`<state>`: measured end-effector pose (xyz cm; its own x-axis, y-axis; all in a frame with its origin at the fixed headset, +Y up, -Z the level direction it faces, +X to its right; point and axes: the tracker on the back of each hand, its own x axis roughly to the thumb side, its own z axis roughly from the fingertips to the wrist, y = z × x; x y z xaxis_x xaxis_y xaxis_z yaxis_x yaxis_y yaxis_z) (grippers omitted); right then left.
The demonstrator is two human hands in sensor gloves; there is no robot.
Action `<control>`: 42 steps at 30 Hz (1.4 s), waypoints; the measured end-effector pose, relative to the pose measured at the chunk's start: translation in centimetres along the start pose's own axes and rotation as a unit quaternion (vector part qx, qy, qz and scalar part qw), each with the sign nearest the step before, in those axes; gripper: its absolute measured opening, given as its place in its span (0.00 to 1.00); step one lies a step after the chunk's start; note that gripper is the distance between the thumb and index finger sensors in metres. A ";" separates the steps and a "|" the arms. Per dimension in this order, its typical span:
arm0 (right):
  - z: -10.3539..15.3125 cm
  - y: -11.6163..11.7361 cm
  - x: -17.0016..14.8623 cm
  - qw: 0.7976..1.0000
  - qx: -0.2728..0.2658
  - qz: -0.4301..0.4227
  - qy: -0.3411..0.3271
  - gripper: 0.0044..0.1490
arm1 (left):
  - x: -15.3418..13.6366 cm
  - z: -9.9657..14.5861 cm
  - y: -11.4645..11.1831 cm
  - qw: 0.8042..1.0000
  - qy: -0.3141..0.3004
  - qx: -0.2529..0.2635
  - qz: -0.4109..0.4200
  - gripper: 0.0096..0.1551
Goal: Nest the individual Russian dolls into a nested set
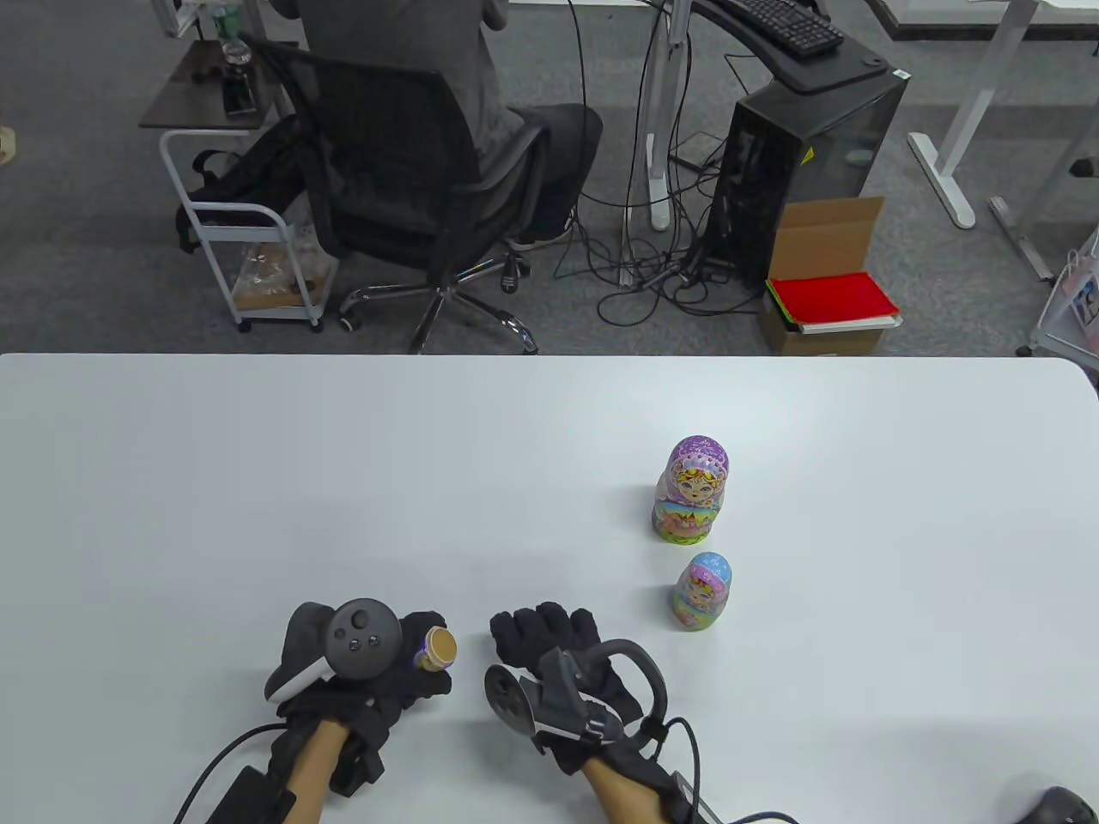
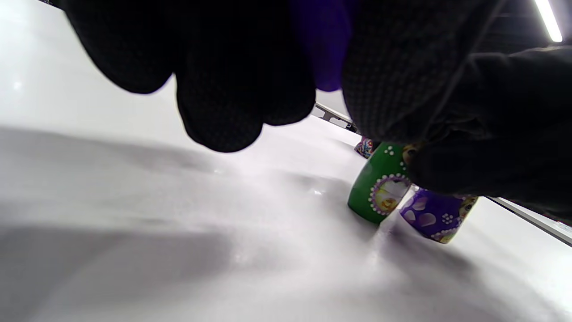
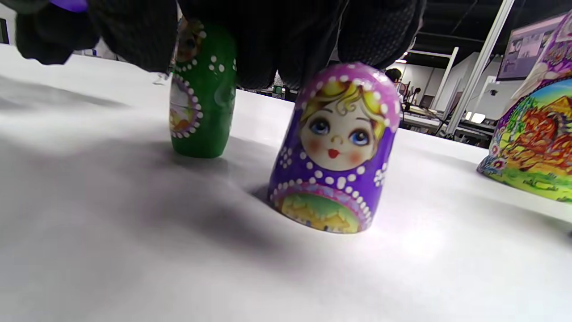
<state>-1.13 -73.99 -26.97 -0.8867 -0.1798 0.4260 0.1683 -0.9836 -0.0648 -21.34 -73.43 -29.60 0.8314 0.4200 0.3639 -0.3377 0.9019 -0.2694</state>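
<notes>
A purple doll half (image 1: pixel 434 648), its open wooden rim turned right, is held in the curled fingers of the left hand (image 1: pixel 365 665). Under the right hand (image 1: pixel 558 661), a green doll (image 3: pixel 202 94) and a purple doll top (image 3: pixel 339 147) stand on the white table (image 1: pixel 258 481); whether its fingers grip either cannot be told. Farther right stand a blue-headed doll (image 1: pixel 702 591) and, beyond it, a larger purple-headed doll (image 1: pixel 691 489).
</notes>
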 end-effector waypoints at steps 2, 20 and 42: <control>-0.1 0.1 0.0 1.000 -0.002 0.002 0.002 0.36 | 0.0 0.0 -0.1 1.000 -0.004 -0.004 0.002 0.45; 2.2 -2.5 -3.1 0.948 -0.113 -0.298 -0.018 0.35 | 1.3 -0.2 -0.9 0.999 -0.033 -0.030 0.004 0.45; 1.8 -1.7 -1.5 0.942 -0.100 -0.318 -0.048 0.35 | 2.1 0.1 -0.6 0.998 -0.059 0.002 0.011 0.45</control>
<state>0.71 -72.01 -25.91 -0.7363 0.4392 0.5148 -0.4765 -0.8766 0.0665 -19.49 -73.10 -28.57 0.7666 0.4477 0.4603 -0.3567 0.8930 -0.2745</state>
